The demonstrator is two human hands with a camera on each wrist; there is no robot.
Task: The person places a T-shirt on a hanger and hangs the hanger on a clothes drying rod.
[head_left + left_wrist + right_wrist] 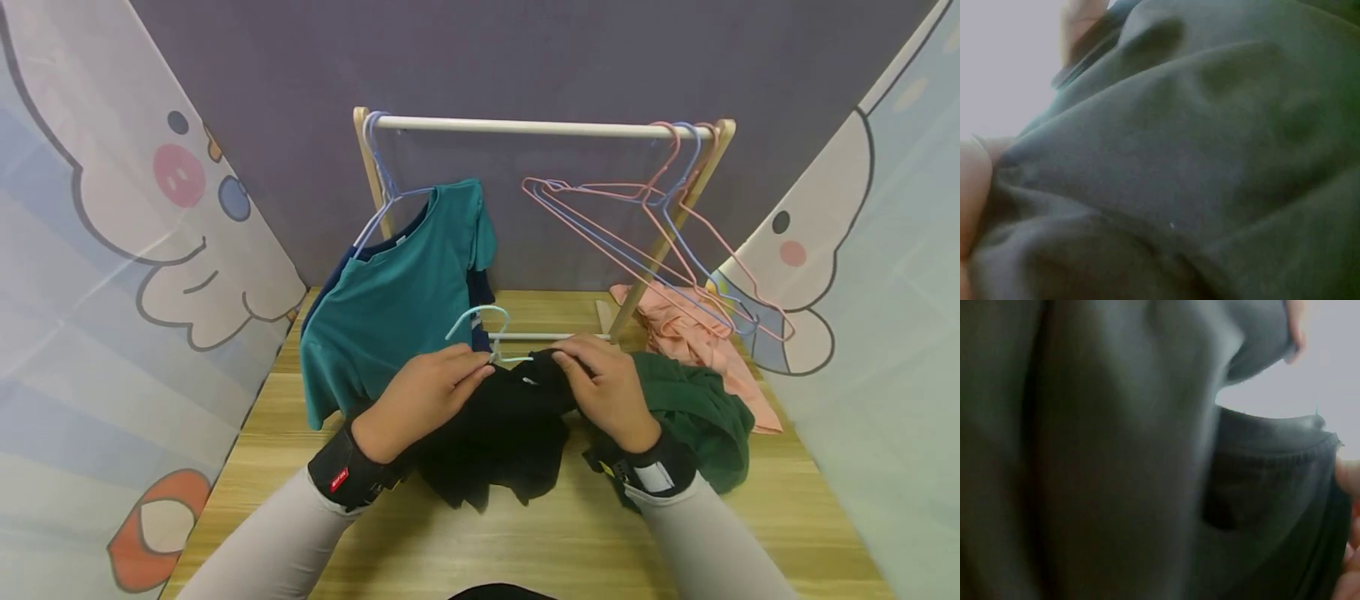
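A black T-shirt [495, 442] hangs from both hands over the table's middle. The left hand [427, 396] pinches its neckline, beside the neck of a pale mint hanger [491, 307]. On the opposite side of the collar, the right hand [609, 390] grips the cloth between thumb and fingers. The hanger's hook and a short piece of one arm show above the neckline; the shirt hides the rest. Dark cloth [1147, 144] fills most of the left wrist view. In the right wrist view the ribbed collar [1266, 459] gapes, with fingertips at the right edge.
Behind the hands stands a rack with a white rail [517, 127]. A teal T-shirt [420, 275] hangs at its left over a navy garment [480, 287]. Pink and blue hangers [677, 137] hang at the right. A green garment [705, 417] and a pink garment [682, 321] lie on the table [480, 558].
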